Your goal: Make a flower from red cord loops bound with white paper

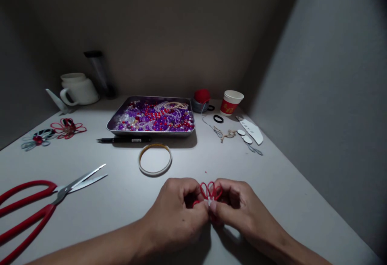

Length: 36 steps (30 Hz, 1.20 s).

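Observation:
My left hand (pixel 178 208) and my right hand (pixel 238 206) meet near the front of the white table (pixel 287 184), fingertips pinched together. Between them sits a small piece of looped red cord (pixel 210 190), shaped like petals, with a pale bit at its base. Both hands grip it. Behind the hands lies a flat ring (pixel 155 159). Further back stands a metal tray (pixel 151 115) full of purple, red and clear beads.
Large red-handled scissors (pixel 36 208) lie at the left. A black pen (pixel 123 140) rests before the tray. Two finished cord flowers (pixel 68 128) lie at far left, a white pitcher (pixel 77 89) behind. A paper cup (pixel 231 102), red ball, black ring and small bits sit at back right.

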Tool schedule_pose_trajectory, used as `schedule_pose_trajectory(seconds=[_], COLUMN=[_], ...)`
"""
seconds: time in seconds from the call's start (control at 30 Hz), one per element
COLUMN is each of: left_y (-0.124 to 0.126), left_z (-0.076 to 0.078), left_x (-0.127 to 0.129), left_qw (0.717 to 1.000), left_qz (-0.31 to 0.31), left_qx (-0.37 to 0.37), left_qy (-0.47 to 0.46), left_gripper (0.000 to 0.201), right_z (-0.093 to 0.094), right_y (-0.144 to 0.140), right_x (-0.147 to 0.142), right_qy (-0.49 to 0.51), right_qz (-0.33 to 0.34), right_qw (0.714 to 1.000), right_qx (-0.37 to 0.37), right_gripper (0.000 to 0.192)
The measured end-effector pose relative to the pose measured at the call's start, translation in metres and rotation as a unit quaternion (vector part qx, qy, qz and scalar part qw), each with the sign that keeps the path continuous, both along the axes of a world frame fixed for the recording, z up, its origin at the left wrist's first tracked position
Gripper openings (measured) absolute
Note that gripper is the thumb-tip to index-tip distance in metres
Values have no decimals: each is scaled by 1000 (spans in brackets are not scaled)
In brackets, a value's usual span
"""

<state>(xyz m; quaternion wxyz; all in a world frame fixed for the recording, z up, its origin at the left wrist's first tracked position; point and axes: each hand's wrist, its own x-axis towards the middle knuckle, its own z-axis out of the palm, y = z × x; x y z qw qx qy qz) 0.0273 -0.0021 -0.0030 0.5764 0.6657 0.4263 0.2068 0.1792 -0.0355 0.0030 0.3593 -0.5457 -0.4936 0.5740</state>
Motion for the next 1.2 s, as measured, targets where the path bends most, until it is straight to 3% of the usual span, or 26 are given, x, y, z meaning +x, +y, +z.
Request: schedule_pose_trajectory(seconds=[0.17, 0.37, 0.53, 0.73, 0.87, 1.07, 1.2], left_y=[0, 0, 1, 4, 4, -2, -6], left_z=[-1, -4, -6, -4, -3, -4, -2], left_x=[-1, -1, -2, -4, -4, -2, 0], left_qw=[997, 998, 999, 994, 991, 986, 988], left_qz=[2, 22, -2, -13, -25, 136, 115], left_qx=[-39, -40, 14, -56, -63, 58, 70], left_qy=[-66, -50, 41, -88, -118, -82, -76], left_gripper=[11, 4, 6, 5, 4, 9, 8], right_z=[0, -2, 0, 3, 1, -8, -10], right_y=[0, -2, -3, -3, -5, -5, -5], right_x=[-1, 3, -1, -4, -4, -8, -8], right_qy=[37, 82, -23, -18, -4, 5, -13], right_qz=[-36, 5, 2, -31, -41, -162, -196], right_qw=[999, 996, 999, 999, 999, 986, 977], right_qx=[14, 43, 22, 8, 13, 44, 76], right_gripper=[18, 12, 10, 11, 12, 20, 20])
